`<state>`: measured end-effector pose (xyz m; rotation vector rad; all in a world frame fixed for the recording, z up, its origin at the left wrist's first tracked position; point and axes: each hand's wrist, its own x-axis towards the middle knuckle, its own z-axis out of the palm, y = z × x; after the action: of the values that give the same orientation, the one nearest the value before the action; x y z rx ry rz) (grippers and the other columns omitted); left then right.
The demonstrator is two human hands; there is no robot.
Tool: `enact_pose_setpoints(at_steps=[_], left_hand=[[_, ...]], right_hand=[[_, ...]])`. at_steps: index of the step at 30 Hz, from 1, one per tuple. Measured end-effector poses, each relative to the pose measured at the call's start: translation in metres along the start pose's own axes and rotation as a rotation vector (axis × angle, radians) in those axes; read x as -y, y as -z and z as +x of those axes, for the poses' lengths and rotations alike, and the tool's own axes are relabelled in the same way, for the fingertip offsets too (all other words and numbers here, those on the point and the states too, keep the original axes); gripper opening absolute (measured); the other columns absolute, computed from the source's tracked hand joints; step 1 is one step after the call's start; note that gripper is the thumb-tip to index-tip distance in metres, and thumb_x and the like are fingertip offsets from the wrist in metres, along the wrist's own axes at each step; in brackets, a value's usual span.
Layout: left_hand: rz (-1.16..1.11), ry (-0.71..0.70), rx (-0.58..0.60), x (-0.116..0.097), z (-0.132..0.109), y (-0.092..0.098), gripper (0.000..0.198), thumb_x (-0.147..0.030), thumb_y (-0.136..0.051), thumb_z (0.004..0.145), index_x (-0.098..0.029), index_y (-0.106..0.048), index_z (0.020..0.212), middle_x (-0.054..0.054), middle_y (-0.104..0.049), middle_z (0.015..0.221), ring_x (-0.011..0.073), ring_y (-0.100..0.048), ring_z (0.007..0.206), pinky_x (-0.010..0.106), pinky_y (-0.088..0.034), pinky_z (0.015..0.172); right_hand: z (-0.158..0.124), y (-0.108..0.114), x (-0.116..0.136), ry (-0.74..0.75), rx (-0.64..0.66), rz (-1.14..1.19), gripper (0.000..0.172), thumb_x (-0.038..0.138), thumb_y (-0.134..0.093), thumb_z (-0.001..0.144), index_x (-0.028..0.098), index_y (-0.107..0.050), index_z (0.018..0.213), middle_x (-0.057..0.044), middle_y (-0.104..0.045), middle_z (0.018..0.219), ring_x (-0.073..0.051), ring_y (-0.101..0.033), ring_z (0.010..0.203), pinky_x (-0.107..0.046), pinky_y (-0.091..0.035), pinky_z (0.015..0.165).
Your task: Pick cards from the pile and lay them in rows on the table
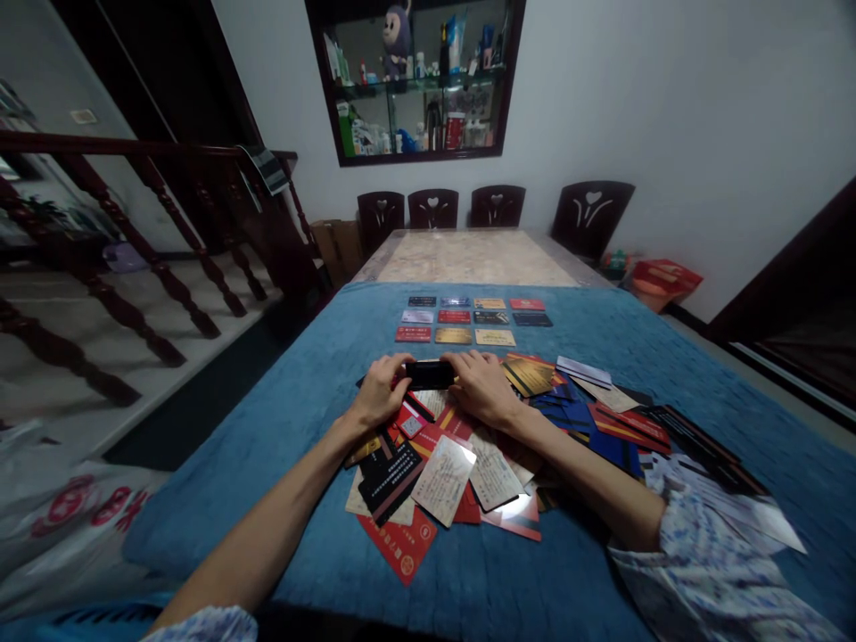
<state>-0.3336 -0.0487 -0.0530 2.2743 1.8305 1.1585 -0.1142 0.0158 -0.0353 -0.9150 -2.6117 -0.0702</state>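
Both my hands hold one black card (429, 374) by its ends, just above a loose pile of cards (508, 446) on a blue cloth (321, 374). My left hand (381, 392) pinches the card's left end with fingers curled. My right hand (482, 385) grips the right end the same way. Beyond the hands, several cards lie face up in neat rows (476, 320), about three rows deep. The pile spreads under both wrists and out to the right.
The blue cloth covers the near part of a long marble-topped table (472, 257). Several dark chairs (433, 208) stand at the far end below a wall cabinet (415, 76). A wooden stair railing (134, 205) runs along the left. Plastic bags (60, 526) lie at lower left.
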Motion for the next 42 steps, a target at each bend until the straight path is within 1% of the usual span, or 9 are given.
enact_pose_setpoints(at_steps=[8, 13, 17, 19, 21, 26, 30, 34, 42], left_hand=[[-0.073, 0.042, -0.010, -0.003, -0.001, 0.001, 0.035, -0.011, -0.058, 0.083, -0.020, -0.062, 0.116, 0.002, -0.066, 0.092, 0.0176, -0.063, 0.087, 0.036, -0.052, 0.089], [-0.095, 0.061, -0.008, -0.001, -0.001, 0.001, 0.036, -0.011, -0.059, 0.083, -0.019, -0.063, 0.117, 0.002, -0.065, 0.089, 0.0170, -0.063, 0.086, 0.036, -0.052, 0.090], [-0.079, 0.066, 0.049, -0.001, 0.000, 0.003, 0.049, -0.012, -0.066, 0.079, -0.019, -0.059, 0.127, 0.004, -0.065, 0.099, 0.0180, -0.062, 0.092, 0.036, -0.052, 0.091], [-0.068, 0.063, 0.087, -0.001, 0.000, 0.004, 0.057, -0.012, -0.069, 0.076, -0.019, -0.057, 0.131, 0.005, -0.064, 0.105, 0.0191, -0.062, 0.096, 0.037, -0.052, 0.092], [-0.055, 0.060, 0.113, -0.001, 0.000, 0.005, 0.059, -0.011, -0.070, 0.075, -0.018, -0.056, 0.132, 0.006, -0.063, 0.108, 0.0205, -0.061, 0.100, 0.038, -0.051, 0.093], [-0.017, 0.035, 0.140, -0.001, 0.001, 0.006, 0.056, -0.013, -0.070, 0.076, -0.017, -0.056, 0.130, 0.009, -0.063, 0.112, 0.0235, -0.058, 0.107, 0.042, -0.049, 0.097], [0.044, -0.002, 0.178, -0.001, 0.002, 0.007, 0.052, -0.016, -0.070, 0.076, -0.017, -0.058, 0.126, 0.009, -0.064, 0.110, 0.0259, -0.056, 0.107, 0.044, -0.048, 0.095], [0.088, -0.034, 0.190, -0.003, 0.003, 0.007, 0.050, -0.018, -0.068, 0.077, -0.017, -0.057, 0.126, 0.011, -0.061, 0.117, 0.0268, -0.054, 0.111, 0.045, -0.046, 0.097], [0.175, -0.066, 0.223, -0.017, 0.010, 0.009, 0.049, -0.020, -0.068, 0.077, -0.017, -0.058, 0.125, 0.012, -0.059, 0.123, 0.0286, -0.054, 0.116, 0.047, -0.043, 0.099]], right_hand=[[0.001, 0.006, 0.002, -0.029, 0.009, -0.002, 0.050, 0.020, -0.061, 0.083, 0.015, -0.055, 0.132, -0.016, -0.064, 0.123, -0.030, -0.052, 0.113, -0.041, -0.036, 0.090], [0.001, 0.007, 0.000, -0.033, 0.005, 0.013, 0.051, 0.024, -0.064, 0.081, 0.014, -0.055, 0.131, -0.017, -0.064, 0.123, -0.031, -0.051, 0.114, -0.041, -0.036, 0.091], [0.002, 0.008, -0.003, -0.037, 0.008, 0.023, 0.052, 0.027, -0.063, 0.083, 0.015, -0.055, 0.132, -0.016, -0.065, 0.122, -0.031, -0.050, 0.114, -0.041, -0.036, 0.091], [0.002, 0.010, -0.004, -0.042, 0.029, 0.031, 0.053, 0.029, -0.064, 0.084, 0.014, -0.055, 0.134, -0.016, -0.065, 0.123, -0.031, -0.050, 0.114, -0.041, -0.037, 0.091], [0.002, 0.012, -0.004, -0.042, 0.060, 0.032, 0.053, 0.031, -0.064, 0.084, 0.014, -0.055, 0.134, -0.016, -0.065, 0.122, -0.031, -0.050, 0.115, -0.041, -0.037, 0.090], [0.003, 0.015, -0.007, -0.028, 0.112, 0.026, 0.050, 0.035, -0.065, 0.086, 0.016, -0.057, 0.131, -0.015, -0.066, 0.122, -0.031, -0.050, 0.114, -0.041, -0.037, 0.089], [0.004, 0.017, -0.008, -0.016, 0.137, -0.006, 0.049, 0.036, -0.066, 0.085, 0.017, -0.059, 0.129, -0.015, -0.064, 0.122, -0.031, -0.048, 0.114, -0.040, -0.038, 0.088], [0.003, 0.021, -0.010, 0.006, 0.145, -0.035, 0.046, 0.037, -0.066, 0.084, 0.017, -0.061, 0.126, -0.015, -0.062, 0.122, -0.031, -0.047, 0.117, -0.040, -0.039, 0.089], [0.004, 0.035, -0.020, 0.067, 0.168, -0.088, 0.050, 0.040, -0.069, 0.082, 0.017, -0.061, 0.126, -0.017, -0.058, 0.125, -0.033, -0.045, 0.118, -0.043, -0.039, 0.091]])
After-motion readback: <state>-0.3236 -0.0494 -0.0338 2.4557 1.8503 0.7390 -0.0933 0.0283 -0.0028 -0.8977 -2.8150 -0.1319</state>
